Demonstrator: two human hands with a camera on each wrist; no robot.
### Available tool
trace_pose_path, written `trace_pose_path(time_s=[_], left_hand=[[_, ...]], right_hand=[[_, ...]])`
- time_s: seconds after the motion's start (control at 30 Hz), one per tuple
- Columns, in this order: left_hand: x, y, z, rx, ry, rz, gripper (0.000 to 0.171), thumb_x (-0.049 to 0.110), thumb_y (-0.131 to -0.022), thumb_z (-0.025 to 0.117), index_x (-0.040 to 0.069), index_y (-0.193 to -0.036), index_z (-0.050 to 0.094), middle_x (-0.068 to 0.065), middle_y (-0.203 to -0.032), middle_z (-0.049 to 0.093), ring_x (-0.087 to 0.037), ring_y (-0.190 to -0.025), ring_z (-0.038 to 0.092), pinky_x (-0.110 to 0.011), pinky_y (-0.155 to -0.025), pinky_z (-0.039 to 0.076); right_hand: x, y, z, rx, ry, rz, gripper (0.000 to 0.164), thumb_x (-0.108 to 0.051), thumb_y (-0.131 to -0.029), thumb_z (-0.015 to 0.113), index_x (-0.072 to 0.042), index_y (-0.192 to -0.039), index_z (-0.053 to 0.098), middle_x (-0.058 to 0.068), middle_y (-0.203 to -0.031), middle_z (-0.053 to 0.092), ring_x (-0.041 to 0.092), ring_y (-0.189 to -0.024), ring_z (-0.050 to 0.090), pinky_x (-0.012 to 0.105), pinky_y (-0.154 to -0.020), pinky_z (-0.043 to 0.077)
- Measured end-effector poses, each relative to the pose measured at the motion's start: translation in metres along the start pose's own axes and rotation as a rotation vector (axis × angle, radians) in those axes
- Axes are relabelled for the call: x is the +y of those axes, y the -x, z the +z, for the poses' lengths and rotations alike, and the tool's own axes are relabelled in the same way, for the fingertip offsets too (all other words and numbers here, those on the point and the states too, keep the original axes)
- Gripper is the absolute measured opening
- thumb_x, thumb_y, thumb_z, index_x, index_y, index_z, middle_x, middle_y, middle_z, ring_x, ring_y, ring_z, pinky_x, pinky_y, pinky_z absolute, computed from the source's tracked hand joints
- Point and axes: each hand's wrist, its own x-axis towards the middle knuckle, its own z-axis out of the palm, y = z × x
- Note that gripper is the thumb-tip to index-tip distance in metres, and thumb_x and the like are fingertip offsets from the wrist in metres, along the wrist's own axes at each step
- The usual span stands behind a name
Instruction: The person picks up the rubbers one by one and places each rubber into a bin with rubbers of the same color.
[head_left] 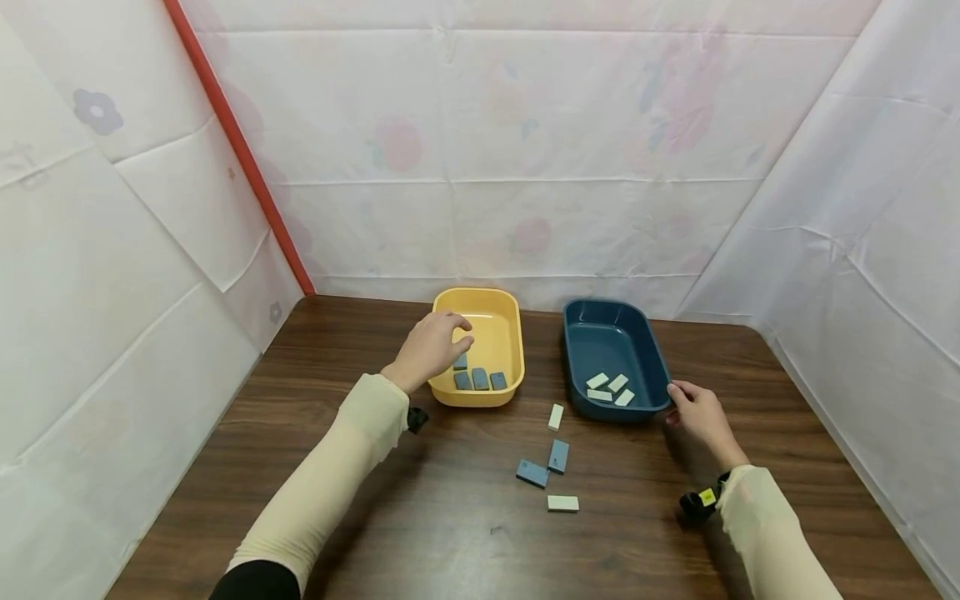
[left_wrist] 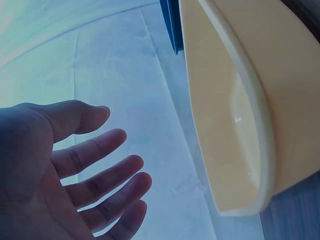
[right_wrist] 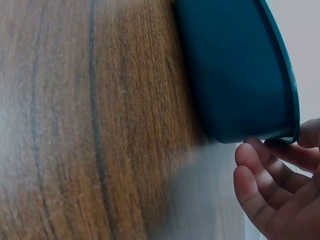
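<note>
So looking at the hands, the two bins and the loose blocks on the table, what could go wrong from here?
1. The left hand hovers open over the yellow bin, which sits close to the blue-grey blocks inside; withdrawing carelessly could nudge the bin.
2. The right hand touches the blue bin at its corner, so a push might slide it toward the white block lying just beside it.
3. Two blue blocks on the table touch; picking up one may shift the other.
</note>
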Motion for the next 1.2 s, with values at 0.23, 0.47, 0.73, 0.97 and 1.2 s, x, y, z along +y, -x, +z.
trace_pose_path(time_s=[0.23, 0.47, 0.73, 0.97, 1.2], left_hand=[[-0.005, 0.003, -0.004, 0.018, 0.016, -0.065, 0.030, 0.026, -0.097, 0.060, 0.007, -0.118, 0.068, -0.012, -0.127, 0.062, -0.034, -0.119, 0.055, -0.050, -0.105, 0.042], [-0.010, 0.005, -0.004, 0.029, 0.028, -0.113, 0.031, 0.027, -0.097, 0.060, 0.008, -0.120, 0.067, -0.013, -0.129, 0.061, -0.034, -0.121, 0.054, -0.050, -0.104, 0.042], [-0.022, 0.009, -0.004, 0.036, 0.037, -0.143, 0.036, 0.027, -0.097, 0.059, 0.007, -0.126, 0.064, -0.016, -0.128, 0.060, -0.035, -0.119, 0.055, -0.050, -0.101, 0.044], [-0.036, 0.014, 0.000, 0.031, 0.051, -0.200, 0.039, 0.026, -0.097, 0.059, 0.005, -0.130, 0.061, -0.017, -0.128, 0.060, -0.035, -0.119, 0.055, -0.050, -0.102, 0.043], [-0.045, 0.018, 0.004, 0.028, 0.067, -0.229, 0.041, 0.027, -0.098, 0.057, 0.004, -0.131, 0.060, -0.017, -0.129, 0.060, -0.035, -0.121, 0.054, -0.051, -0.105, 0.041]], right_hand=[[0.001, -0.001, 0.000, 0.006, 0.006, 0.004, 0.055, -0.030, -0.107, 0.034, 0.012, -0.142, 0.039, 0.021, -0.086, 0.067, 0.016, -0.066, 0.064, 0.027, -0.062, 0.053], [0.003, 0.000, -0.001, 0.011, 0.008, 0.010, 0.056, -0.031, -0.106, 0.034, 0.012, -0.141, 0.040, 0.022, -0.087, 0.067, 0.016, -0.066, 0.065, 0.028, -0.062, 0.053], [0.003, 0.001, 0.000, 0.012, -0.003, 0.012, 0.054, -0.030, -0.107, 0.033, 0.012, -0.141, 0.040, 0.024, -0.089, 0.067, 0.016, -0.066, 0.064, 0.028, -0.062, 0.054], [0.002, 0.002, 0.001, 0.012, 0.005, 0.002, 0.054, -0.029, -0.107, 0.033, 0.012, -0.140, 0.041, 0.023, -0.087, 0.067, 0.016, -0.066, 0.065, 0.028, -0.062, 0.054], [0.002, 0.002, 0.001, 0.017, 0.004, 0.006, 0.054, -0.030, -0.107, 0.032, 0.011, -0.140, 0.042, 0.023, -0.088, 0.067, 0.017, -0.066, 0.065, 0.028, -0.062, 0.053]])
